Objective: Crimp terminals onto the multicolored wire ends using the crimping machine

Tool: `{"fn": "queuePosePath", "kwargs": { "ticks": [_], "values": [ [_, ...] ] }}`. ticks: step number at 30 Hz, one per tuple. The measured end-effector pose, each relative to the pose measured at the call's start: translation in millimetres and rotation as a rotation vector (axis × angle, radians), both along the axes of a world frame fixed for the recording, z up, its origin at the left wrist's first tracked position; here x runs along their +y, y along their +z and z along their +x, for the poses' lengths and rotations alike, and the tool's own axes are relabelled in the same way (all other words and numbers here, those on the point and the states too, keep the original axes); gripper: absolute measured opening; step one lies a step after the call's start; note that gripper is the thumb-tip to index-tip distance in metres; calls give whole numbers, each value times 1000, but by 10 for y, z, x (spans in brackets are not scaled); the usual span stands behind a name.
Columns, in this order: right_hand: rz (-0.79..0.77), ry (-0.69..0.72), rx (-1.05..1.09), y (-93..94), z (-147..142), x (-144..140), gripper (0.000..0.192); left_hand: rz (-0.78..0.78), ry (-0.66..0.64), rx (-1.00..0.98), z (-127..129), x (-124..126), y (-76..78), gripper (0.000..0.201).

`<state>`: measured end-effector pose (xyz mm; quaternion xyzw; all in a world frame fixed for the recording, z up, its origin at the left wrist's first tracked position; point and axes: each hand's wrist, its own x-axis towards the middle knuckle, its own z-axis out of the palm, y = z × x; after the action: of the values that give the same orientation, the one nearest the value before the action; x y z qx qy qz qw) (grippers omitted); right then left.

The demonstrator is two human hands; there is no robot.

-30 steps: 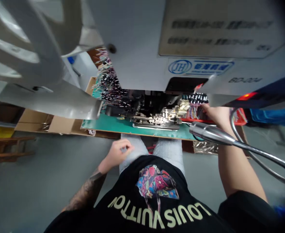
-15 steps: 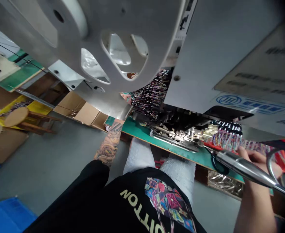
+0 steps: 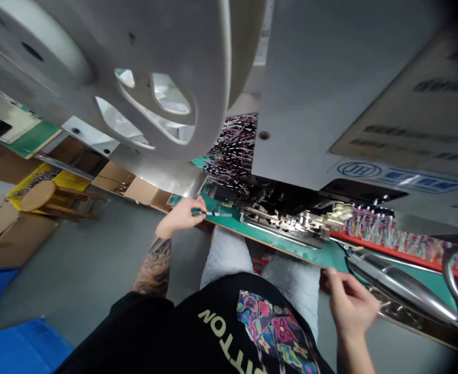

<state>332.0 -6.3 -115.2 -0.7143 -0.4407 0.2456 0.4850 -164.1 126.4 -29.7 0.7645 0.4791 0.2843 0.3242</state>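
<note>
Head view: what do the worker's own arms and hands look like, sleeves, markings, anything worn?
Both hands are bare, with no gloves, rings or watch visible. The left hand sits on a forearm covered in a dense multicoloured tattoo, running up to a short black sleeve. The right hand and its forearm show no markings; the right sleeve is out of frame.

1. There is only one view, from the camera worn on the person's head, so no other view shares the scene.
2. It looks forward and steeply down over the person's own chest and knees to the near edge of the green tabletop point(image 3: 310, 252).
3. It is tilted, so this near edge runs from upper left down to lower right.
4. It sits very close under the grey machine housing point(image 3: 330, 93), which fills the upper half.
</note>
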Motion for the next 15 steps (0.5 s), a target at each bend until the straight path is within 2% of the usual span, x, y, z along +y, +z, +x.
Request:
{"fn": "queuePosePath", "kwargs": {
  "ticks": [2,4,6,7,8,11,13,15],
  "values": [
    [-78,247,75,68,-335,17,44,-113,-193,-11,49,-211,-28,37],
    [-176,591,185,145,-669,61,38,-213,-331,-55,266,-390,-89,30],
    [-238,823,304,211,-964,107,64,-325,-374,-188,603,-517,-191,22],
    [-243,867,348,235,-1082,127,73,-334,-351,-239,785,-565,-250,18],
    [-231,862,373,254,-1175,147,73,-326,-311,-279,960,-604,-306,16],
    [-138,690,360,290,-1286,213,46,-321,-197,-332,1349,-693,-425,18],
    [-87,595,342,312,-1254,269,39,-352,-150,-385,1482,-736,-456,23],
    [-70,578,353,335,-1194,315,38,-419,-125,-486,1554,-765,-468,29]
  ]
}}
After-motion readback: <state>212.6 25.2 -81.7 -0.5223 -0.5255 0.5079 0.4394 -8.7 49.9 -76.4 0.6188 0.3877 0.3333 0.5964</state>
